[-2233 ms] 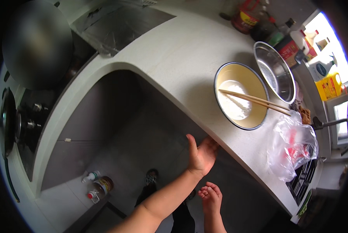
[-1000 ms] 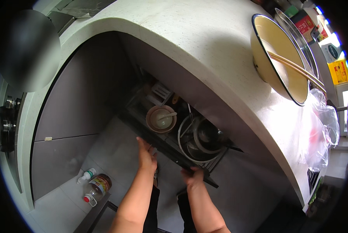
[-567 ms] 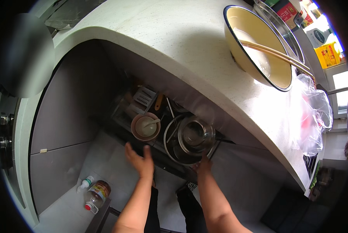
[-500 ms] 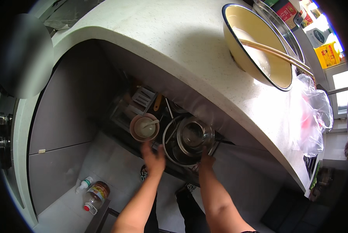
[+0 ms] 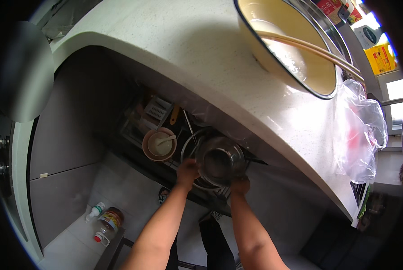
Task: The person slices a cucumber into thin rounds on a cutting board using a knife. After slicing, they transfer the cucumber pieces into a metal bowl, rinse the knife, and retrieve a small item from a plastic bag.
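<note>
A shiny round metal bowl (image 5: 220,161) is raised over an open lower drawer. My right hand (image 5: 240,185) is closed on its near right rim. My left hand (image 5: 188,173) has its fingers curled at the bowl's left side, partly hidden against the rim. Beneath the bowl, a larger round pan or basin (image 5: 183,153) shows only at its edge. Just left of my left hand stand stacked pinkish bowls (image 5: 146,150), with a white spoon (image 5: 167,139) in the top one.
A white grater (image 5: 157,109) and an orange-handled tool (image 5: 175,114) lie at the drawer's back. The counter (image 5: 188,49) overhangs, bearing a cream basin (image 5: 273,67) with chopsticks (image 5: 309,47) and a plastic bag (image 5: 359,135). An oil bottle (image 5: 110,220) lies on the floor.
My left hand has moved right, from near the pinkish bowls to the metal bowl. The metal bowl has tilted and come up slightly toward me. The view has shifted a little.
</note>
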